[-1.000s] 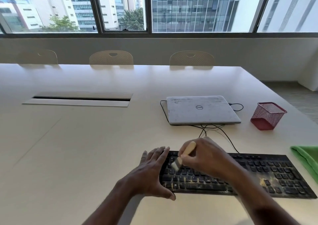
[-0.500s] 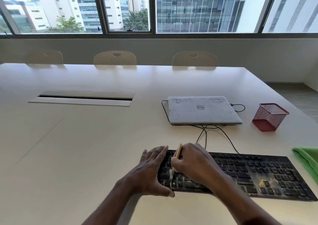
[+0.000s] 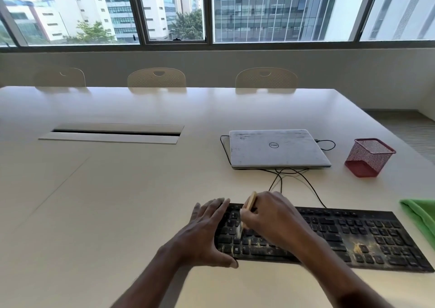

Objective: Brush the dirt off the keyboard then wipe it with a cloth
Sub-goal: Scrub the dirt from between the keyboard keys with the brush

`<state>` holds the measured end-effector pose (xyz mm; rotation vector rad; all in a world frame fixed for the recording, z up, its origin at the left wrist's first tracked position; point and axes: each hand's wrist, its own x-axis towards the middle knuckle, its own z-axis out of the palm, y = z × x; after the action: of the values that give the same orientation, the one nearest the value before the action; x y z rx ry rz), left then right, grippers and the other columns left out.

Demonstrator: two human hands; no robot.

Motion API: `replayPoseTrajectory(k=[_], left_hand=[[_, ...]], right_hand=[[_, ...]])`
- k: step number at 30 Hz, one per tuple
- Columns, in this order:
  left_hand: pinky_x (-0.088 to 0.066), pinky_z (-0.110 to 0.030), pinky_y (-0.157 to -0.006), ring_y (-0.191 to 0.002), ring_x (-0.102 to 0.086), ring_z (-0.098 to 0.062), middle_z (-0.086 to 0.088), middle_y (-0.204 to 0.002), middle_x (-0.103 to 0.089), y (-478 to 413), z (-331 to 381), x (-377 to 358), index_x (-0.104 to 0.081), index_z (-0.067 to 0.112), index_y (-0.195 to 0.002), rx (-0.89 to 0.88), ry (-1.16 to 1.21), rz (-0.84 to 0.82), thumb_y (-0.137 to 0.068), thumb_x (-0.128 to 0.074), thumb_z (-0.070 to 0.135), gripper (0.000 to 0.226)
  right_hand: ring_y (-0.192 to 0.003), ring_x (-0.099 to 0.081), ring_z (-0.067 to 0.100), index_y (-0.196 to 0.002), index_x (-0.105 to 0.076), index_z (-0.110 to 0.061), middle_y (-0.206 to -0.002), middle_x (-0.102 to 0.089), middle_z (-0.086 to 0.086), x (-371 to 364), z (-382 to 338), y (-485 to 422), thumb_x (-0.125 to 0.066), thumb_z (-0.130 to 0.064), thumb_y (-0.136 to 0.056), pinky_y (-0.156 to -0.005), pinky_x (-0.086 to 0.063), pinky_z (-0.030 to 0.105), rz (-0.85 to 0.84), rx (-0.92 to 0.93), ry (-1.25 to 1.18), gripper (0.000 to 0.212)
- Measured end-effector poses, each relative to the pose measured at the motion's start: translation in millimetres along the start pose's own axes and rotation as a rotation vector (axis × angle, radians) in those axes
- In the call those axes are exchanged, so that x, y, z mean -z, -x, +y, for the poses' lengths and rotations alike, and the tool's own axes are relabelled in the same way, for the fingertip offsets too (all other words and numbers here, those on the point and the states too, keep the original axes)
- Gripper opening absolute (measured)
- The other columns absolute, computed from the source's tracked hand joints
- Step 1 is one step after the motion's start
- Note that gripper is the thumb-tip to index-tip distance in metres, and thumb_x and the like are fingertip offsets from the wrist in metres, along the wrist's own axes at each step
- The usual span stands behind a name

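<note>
A black keyboard (image 3: 353, 234) lies near the table's front edge, with yellowish dirt on its lower rows and a thick patch near its right end. My left hand (image 3: 204, 234) rests on the keyboard's left end, fingers straight across the top and thumb along the front edge. My right hand (image 3: 273, 215) grips a small wooden-handled brush (image 3: 250, 201), bristles down on the left keys. A green cloth (image 3: 421, 218) lies at the right edge of view.
A closed grey laptop (image 3: 277, 148) with black cables sits behind the keyboard. A red mesh cup (image 3: 369, 158) stands to its right. A cable slot (image 3: 113, 133) is set in the table at left. Chairs (image 3: 156, 78) line the far side.
My right hand moved the brush left along the keyboard and tipped its handle more upright; the bristles now sit on the left keys. My left hand stayed on the keyboard's left end.
</note>
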<state>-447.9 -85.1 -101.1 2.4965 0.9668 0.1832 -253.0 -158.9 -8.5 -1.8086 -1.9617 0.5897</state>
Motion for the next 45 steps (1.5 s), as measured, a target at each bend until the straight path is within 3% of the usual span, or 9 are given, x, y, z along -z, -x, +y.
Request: replayPoseTrajectory(k=[6,10,15,20,23,28,32,41,45], left_hand=[[0.014,-0.052,-0.124,-0.151,0.024,-0.005,0.012,-0.168,0.01,-6,7,1,0.016,0.028,-0.16,0.032,-0.021,-0.037,-0.061,-0.075,0.082,0.146],[0.014,-0.053,-0.123,-0.151,0.024,-0.007,0.01,-0.169,0.011,-10,10,3,0.017,0.024,-0.161,0.044,-0.036,-0.066,-0.061,-0.075,0.083,0.148],[0.014,-0.052,-0.124,-0.151,0.025,-0.005,0.01,-0.169,0.012,-10,7,3,0.019,0.025,-0.159,0.045,-0.033,-0.091,-0.061,-0.076,0.082,0.148],[0.013,-0.051,-0.124,-0.152,0.023,-0.005,0.014,-0.169,0.009,-10,4,2,0.017,0.027,-0.161,0.037,-0.018,-0.074,-0.06,-0.077,0.081,0.148],[0.011,-0.053,-0.125,-0.152,0.022,-0.005,0.014,-0.168,0.008,-10,4,2,0.014,0.026,-0.161,0.036,-0.01,-0.072,-0.061,-0.078,0.079,0.146],[0.011,-0.054,-0.125,-0.151,0.023,-0.003,0.017,-0.168,0.01,-10,5,2,0.01,0.027,-0.162,0.028,-0.016,-0.067,-0.061,-0.078,0.079,0.144],[0.011,-0.054,-0.125,-0.151,0.021,-0.004,0.015,-0.168,0.008,-10,4,2,0.009,0.028,-0.163,0.035,-0.009,-0.076,-0.062,-0.078,0.08,0.143],[0.009,-0.056,-0.125,-0.152,0.02,-0.006,0.012,-0.169,0.007,-12,5,3,0.014,0.025,-0.162,0.042,-0.029,-0.093,-0.061,-0.077,0.081,0.147],[0.011,-0.054,-0.125,-0.152,0.019,-0.008,0.009,-0.169,0.008,-12,10,5,0.015,0.022,-0.161,0.054,-0.067,-0.105,-0.062,-0.076,0.081,0.147]], right_hand=[[-0.04,-0.034,0.007,-0.067,-0.057,-0.019,-0.056,-0.05,-0.006,0,-1,5,-0.057,-0.024,-0.096,-0.042,-0.037,0.018,-0.114,0.008,0.043,0.029],[-0.039,-0.037,0.007,-0.071,-0.063,-0.015,-0.054,-0.051,-0.006,5,1,3,-0.055,-0.027,-0.098,-0.043,-0.04,0.017,0.012,0.006,0.008,0.031],[-0.037,-0.033,0.008,-0.066,-0.056,-0.02,-0.056,-0.048,-0.006,-1,-1,3,-0.057,-0.024,-0.096,-0.04,-0.034,0.017,-0.112,0.033,0.001,0.031],[-0.037,-0.033,0.009,-0.063,-0.048,-0.026,-0.051,-0.043,-0.009,-4,-10,-4,-0.055,-0.028,-0.099,-0.042,-0.037,0.018,-0.023,0.073,0.074,0.037],[-0.039,-0.03,0.009,-0.063,-0.048,-0.025,-0.053,-0.04,-0.009,-6,-13,-4,-0.056,-0.027,-0.096,-0.042,-0.036,0.018,-0.105,0.093,0.104,0.034],[-0.038,-0.032,0.01,-0.061,-0.048,-0.024,-0.052,-0.041,-0.008,-2,-16,-9,-0.054,-0.029,-0.097,-0.043,-0.036,0.017,-0.017,0.103,0.12,0.037],[-0.04,-0.031,0.009,-0.065,-0.048,-0.023,-0.056,-0.042,-0.008,-4,-17,-6,-0.055,-0.027,-0.097,-0.043,-0.038,0.016,-0.131,0.12,0.109,0.033],[-0.044,-0.035,0.008,-0.069,-0.058,-0.017,-0.059,-0.05,-0.004,1,-5,-6,-0.057,-0.03,-0.098,-0.043,-0.037,0.018,-0.141,0.096,0.067,0.031],[-0.04,-0.033,0.007,-0.062,-0.048,-0.025,-0.053,-0.043,-0.009,9,2,-6,-0.055,-0.031,-0.1,-0.043,-0.038,0.018,-0.019,0.065,0.091,0.039]])
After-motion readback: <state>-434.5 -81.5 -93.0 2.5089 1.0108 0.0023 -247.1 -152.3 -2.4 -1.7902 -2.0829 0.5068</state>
